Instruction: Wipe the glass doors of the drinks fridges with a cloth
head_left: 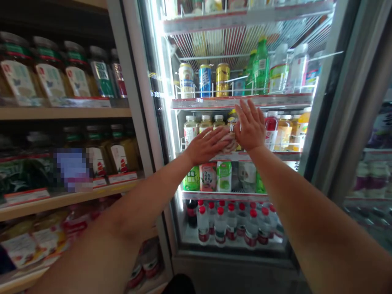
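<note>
Both my arms reach forward to the glass front (211,112) of a lit drinks fridge. My left hand (206,146) holds a pale, crumpled cloth (229,143) against the glass, its fingers stretched over the cloth and pointing right. Just right of it, my right hand (251,127) lies flat on the glass with fingers extended upward. Its thumb side is close to the cloth; whether it touches is hard to tell. Behind the hands, juice bottles (271,128) stand on a middle shelf, partly hidden by my fingers.
Inside the fridge are cans (222,77), a green bottle (261,67), drink cartons (208,177) and several red-capped water bottles (220,224). To the left, an open wooden shelf (67,113) carries large bottles. The fridge's metal frame (343,102) rises on the right.
</note>
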The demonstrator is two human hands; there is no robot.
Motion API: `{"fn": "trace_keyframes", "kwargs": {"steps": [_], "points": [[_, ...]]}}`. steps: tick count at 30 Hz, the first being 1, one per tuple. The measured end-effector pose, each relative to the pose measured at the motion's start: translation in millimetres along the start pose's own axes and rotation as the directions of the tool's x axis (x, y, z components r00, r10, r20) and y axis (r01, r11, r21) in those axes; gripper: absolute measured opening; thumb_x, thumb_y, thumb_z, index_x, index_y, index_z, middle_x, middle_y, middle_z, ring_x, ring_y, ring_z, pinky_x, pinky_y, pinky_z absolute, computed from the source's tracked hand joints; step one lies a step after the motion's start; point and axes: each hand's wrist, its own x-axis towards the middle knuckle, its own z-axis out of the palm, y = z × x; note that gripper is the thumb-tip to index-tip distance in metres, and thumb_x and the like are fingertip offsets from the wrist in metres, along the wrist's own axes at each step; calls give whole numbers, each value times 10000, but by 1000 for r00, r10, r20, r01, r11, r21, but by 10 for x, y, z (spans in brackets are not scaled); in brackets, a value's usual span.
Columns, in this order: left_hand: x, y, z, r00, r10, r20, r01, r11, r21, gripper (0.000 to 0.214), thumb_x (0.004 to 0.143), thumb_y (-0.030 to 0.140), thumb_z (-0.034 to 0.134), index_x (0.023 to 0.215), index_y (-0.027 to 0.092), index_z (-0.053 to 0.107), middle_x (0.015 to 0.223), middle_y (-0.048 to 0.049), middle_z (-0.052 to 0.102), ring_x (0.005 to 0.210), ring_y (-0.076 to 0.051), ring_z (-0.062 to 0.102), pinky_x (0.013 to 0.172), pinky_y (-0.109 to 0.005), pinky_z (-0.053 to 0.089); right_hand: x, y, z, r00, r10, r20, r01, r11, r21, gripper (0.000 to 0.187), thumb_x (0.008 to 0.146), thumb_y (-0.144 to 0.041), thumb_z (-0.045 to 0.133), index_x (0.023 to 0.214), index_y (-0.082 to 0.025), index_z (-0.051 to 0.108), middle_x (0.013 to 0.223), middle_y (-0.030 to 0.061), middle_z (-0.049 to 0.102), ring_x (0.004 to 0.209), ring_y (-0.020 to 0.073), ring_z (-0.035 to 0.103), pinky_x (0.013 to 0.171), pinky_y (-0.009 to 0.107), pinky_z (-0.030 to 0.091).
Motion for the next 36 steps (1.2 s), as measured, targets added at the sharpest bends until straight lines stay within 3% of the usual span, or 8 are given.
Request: {"fn": "trace_keyframes", "kwargs": {"steps": [5, 12, 14, 18, 22, 24, 30, 36], "points": [[22, 4, -3, 928, -331, -173, 338, 941, 13, 480, 1027, 245, 450, 1504, 207, 475, 1657, -117, 350, 1579, -276, 208, 1292, -537, 207, -3, -3, -16, 1000, 1, 28, -1, 1000, 11, 622, 953, -209, 392, 1573, -251, 397, 1641, 67, 406, 1569, 300, 256, 1266, 607, 231], [-96, 49, 14, 981, 166, 105, -170, 985, 34, 470, 1037, 241, 465, 1500, 323, 463, 1634, 3, 408, 1558, -188, 271, 1292, -457, 265, -7, 8, 1, 1000, 2, 17, -3, 1000, 5, 636, 940, -193, 395, 1574, -249, 393, 1639, 66, 408, 1566, 300, 264, 1264, 618, 223], [-129, -111, -35, 997, -63, -33, 67, 990, 124, 445, 1059, 271, 437, 1504, 272, 462, 1649, -12, 381, 1585, -195, 176, 1313, -471, 208, -9, 8, 0, 999, 3, 36, -3, 1000, -2, 642, 942, -189, 394, 1581, -237, 380, 1647, 72, 393, 1573, 302, 242, 1268, 612, 220], [-306, -277, -81, 882, -374, -287, 430, 888, 164, 482, 1084, 256, 355, 1533, 85, 382, 1703, -92, 244, 1594, -193, -35, 1324, -421, 125, -15, 16, -4, 999, -6, 32, 6, 1000, -15, 636, 954, -193, 377, 1586, -263, 366, 1645, 51, 398, 1570, 298, 253, 1261, 616, 239], [-629, -30, -48, 999, -35, -37, 40, 990, 138, 489, 1037, 215, 451, 1525, 240, 433, 1650, -33, 379, 1583, -144, 130, 1308, -354, 223, -22, 32, 0, 999, -10, 31, 9, 1000, 10, 652, 951, -196, 387, 1595, -283, 347, 1652, 41, 387, 1575, 296, 240, 1267, 619, 224], [-737, 41, -48, 991, 105, 87, -112, 991, 73, 513, 1019, 200, 491, 1509, 342, 448, 1616, 17, 437, 1552, -139, 263, 1296, -357, 269, -24, 32, 1, 999, -11, 39, 11, 1000, 16, 661, 947, -192, 389, 1600, -279, 336, 1655, 40, 381, 1579, 293, 227, 1271, 614, 217], [-693, -131, -12, 915, -325, -241, 356, 929, 97, 659, 1002, 173, 488, 1616, 293, 281, 1683, -86, 280, 1575, -252, 204, 1301, -524, 231, -28, 25, -6, 1000, -19, 22, 20, 999, -32, 642, 957, -198, 379, 1594, -273, 347, 1643, 50, 400, 1569, 293, 260, 1259, 616, 246], [-604, 198, 42, 993, -112, -21, 111, 993, -41, 568, 993, 84, 440, 1538, 238, 405, 1643, -108, 370, 1558, -236, 255, 1262, -490, 326, -7, -8, 6, 1000, 11, -16, -11, 999, -35, 613, 941, -183, 380, 1547, -247, 435, 1620, 54, 441, 1555, 278, 301, 1257, 588, 264]]}}
